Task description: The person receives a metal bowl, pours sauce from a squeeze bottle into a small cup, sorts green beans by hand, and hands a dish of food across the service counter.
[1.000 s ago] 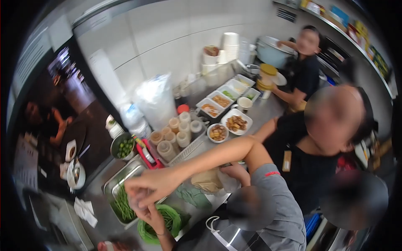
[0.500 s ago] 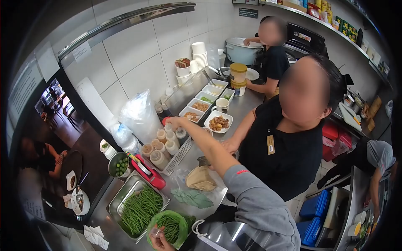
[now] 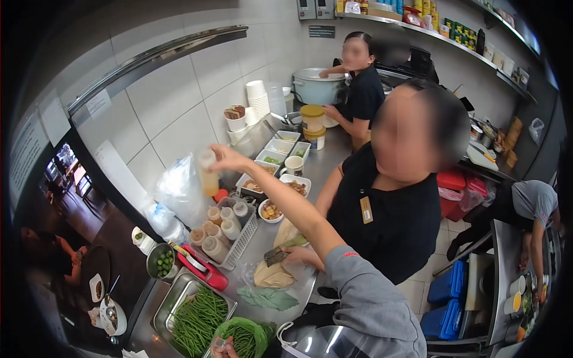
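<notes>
My right hand (image 3: 228, 159), at the end of a grey sleeve, grips a squeeze bottle (image 3: 208, 178) of pale yellowish liquid. The bottle is raised above a white basket (image 3: 242, 243) that holds several more squeeze bottles (image 3: 216, 246). At the bottom edge, my left hand (image 3: 225, 351) is partly cut off, its fingers closed on what looks like a small clear plastic cup (image 3: 219, 343). Beside it sits a green plastic bag (image 3: 256, 334) of cut green beans. A steel tray (image 3: 160, 322) of long green beans (image 3: 200, 319) lies to its left.
A co-worker in black (image 3: 382, 221) stands close on the right, one hand (image 3: 304, 255) over flat pale wraps (image 3: 273, 274). White bowls of food (image 3: 271, 211) stand behind the basket. A red device (image 3: 206, 271) and a pot of green limes (image 3: 161, 262) are at the left.
My right hand has risen from the basket area and now holds a squeeze bottle up. The co-worker's hand has moved over the wraps. The view has shifted slightly.
</notes>
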`<state>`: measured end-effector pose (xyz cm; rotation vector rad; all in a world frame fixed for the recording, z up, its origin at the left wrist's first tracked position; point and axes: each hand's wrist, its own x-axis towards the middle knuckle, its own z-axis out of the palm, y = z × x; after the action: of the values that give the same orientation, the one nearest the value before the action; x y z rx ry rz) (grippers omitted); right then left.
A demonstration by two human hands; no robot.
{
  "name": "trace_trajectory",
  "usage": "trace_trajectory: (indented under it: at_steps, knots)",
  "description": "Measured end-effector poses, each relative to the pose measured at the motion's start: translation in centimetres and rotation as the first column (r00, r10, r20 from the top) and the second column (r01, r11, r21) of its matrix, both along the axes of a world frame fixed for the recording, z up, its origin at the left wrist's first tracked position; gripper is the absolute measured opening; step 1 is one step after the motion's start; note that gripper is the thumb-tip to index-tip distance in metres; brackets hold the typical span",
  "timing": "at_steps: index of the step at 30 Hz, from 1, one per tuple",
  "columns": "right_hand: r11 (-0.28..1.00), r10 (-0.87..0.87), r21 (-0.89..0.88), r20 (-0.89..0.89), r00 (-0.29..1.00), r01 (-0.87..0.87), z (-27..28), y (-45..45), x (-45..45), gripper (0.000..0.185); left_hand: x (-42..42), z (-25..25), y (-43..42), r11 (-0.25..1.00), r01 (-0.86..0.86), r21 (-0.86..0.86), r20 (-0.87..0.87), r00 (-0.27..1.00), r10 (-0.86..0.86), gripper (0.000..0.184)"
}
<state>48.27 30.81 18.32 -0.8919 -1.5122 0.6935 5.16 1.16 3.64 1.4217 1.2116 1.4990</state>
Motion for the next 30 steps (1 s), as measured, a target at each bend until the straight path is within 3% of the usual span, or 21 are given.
trace_trajectory:
  at_steps: [4,5,6,7,9,10,11,12,14,15,19,22,24,26,27,28,29,30]
  knots:
    - [0.998,-0.067,-0.01,-0.173,0.983,0.067,4.2,-2.6,-2.1,0.055,0.6,1.7,-0.3,0.995,-0.006,-0.103,-0.022,1.0,0.004,0.011]
    - [0.947,-0.294,0.161,0.075,0.953,0.279,4.4,-2.6,-2.4,0.054,0.9,1.9,-0.3,0.995,-0.006,-0.104,-0.023,1.0,0.004,0.011]
    - [0.831,-0.526,0.364,0.269,0.807,0.42,4.2,-2.8,-2.7,0.053,1.0,1.9,-0.4,0.993,-0.033,-0.114,0.009,0.999,0.034,0.012]
    - [0.833,-0.525,0.356,0.269,0.807,0.423,4.0,-3.1,-2.7,0.053,1.1,1.7,-0.6,0.99,-0.059,-0.125,0.041,0.997,0.064,0.013]
    - [0.946,-0.322,0.073,0.077,0.944,0.316,4.4,-4.0,-2.4,0.057,-0.7,-4.1,1.7,0.998,0.022,-0.059,0.135,0.991,-0.014,0.022]
    - [0.945,-0.324,0.068,0.081,0.943,0.319,4.1,-4.1,-2.4,0.057,-1.4,-6.1,2.3,0.995,0.093,0.017,0.223,0.97,-0.095,0.033]
    - [0.892,-0.447,0.152,0.156,0.881,0.426,3.7,-4.1,-2.5,0.058,-0.4,-4.0,1.9,0.987,0.16,0.031,0.246,0.955,-0.163,0.048]
    - [0.822,-0.564,0.243,0.215,0.798,0.515,3.2,-4.1,-2.4,0.058,0.6,-1.7,1.0,0.986,0.163,0.027,0.247,0.955,-0.164,0.048]
    - [0.826,-0.562,0.201,0.211,0.8,0.527,2.2,-4.4,-1.7,0.055,2.9,3.9,-1.2,0.994,-0.063,-0.088,0.262,0.961,0.084,0.017]
    - [0.831,-0.556,0.169,0.209,0.805,0.53,2.0,-4.2,-1.3,0.052,0.2,-2.8,1.3,0.986,0.161,-0.035,0.224,0.963,-0.15,0.048]
    - [0.869,-0.475,0.207,0.091,0.875,0.45,1.7,-5.5,-2.0,0.061,1.4,0.7,1.4,0.978,0.158,-0.133,0.153,0.979,-0.137,0.047]
    - [0.934,-0.317,0.117,-0.17,0.933,0.339,2.6,-6.4,-3.5,0.066,1.4,2.5,3.3,0.961,0.227,-0.157,0.099,0.972,-0.213,0.045]
    - [0.978,-0.172,0.047,-0.387,0.906,0.206,3.2,-7.0,-5.2,0.07,1.5,3.6,5.3,0.952,0.268,-0.146,0.091,0.962,-0.257,0.049]
    - [0.996,-0.081,-0.01,-0.466,0.881,0.086,2.9,-7.1,-7.0,0.074,2.3,4.3,7.1,0.941,0.325,-0.095,0.054,0.945,-0.321,0.055]
    - [0.998,-0.056,-0.019,-0.289,0.956,0.052,1.6,-6.3,-7.4,0.079,2.9,4.5,8.2,0.947,0.318,-0.056,0.024,0.948,-0.317,0.057]
    - [0.999,-0.028,-0.027,-0.292,0.956,0.021,1.0,-6.7,-8.4,0.079,3.3,4.4,9.2,0.954,0.296,-0.042,0.024,0.955,-0.295,0.058]
    - [0.999,-0.036,-0.001,0.039,0.999,0.036,0.2,-7.9,-9.7,0.076,3.8,4.2,10.3,0.961,0.275,-0.026,0.025,0.961,-0.275,0.06]
    - [0.998,-0.051,0.039,0.366,0.929,0.039,-0.6,-8.8,-10.9,0.073,4.3,3.8,11.3,0.969,0.248,-0.008,0.036,0.968,-0.247,0.06]
